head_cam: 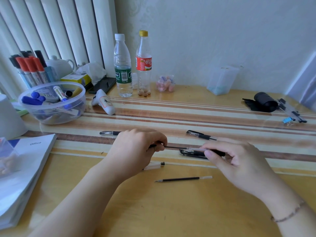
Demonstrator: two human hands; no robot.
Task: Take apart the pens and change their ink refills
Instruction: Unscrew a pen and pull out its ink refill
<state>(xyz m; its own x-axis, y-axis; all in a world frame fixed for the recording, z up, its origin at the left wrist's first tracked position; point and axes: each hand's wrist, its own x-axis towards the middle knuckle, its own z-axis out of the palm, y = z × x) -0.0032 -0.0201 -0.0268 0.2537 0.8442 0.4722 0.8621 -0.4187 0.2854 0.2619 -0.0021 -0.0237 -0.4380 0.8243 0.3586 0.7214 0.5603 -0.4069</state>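
My left hand [138, 149] pinches the dark end of an ink refill [176, 147] held level over the table. My right hand [239, 161] grips the clear pen barrel [198, 149] around the refill's other end. Under them lies a black pen cap with other dark pen parts [191, 153]. A loose refill [183, 179] rests on the table in front. A clear barrel piece with a black end [154, 165] lies beside my left wrist. Whole black pens lie at the far left [109, 133] and far right [201, 134].
A clear bowl of markers [53, 103] and a marker holder [32, 69] stand at the back left, two bottles [123, 65] [144, 64] behind. A stack of books [24, 171] lies at left. A black roll [265, 102] and more pens [290, 112] are at right.
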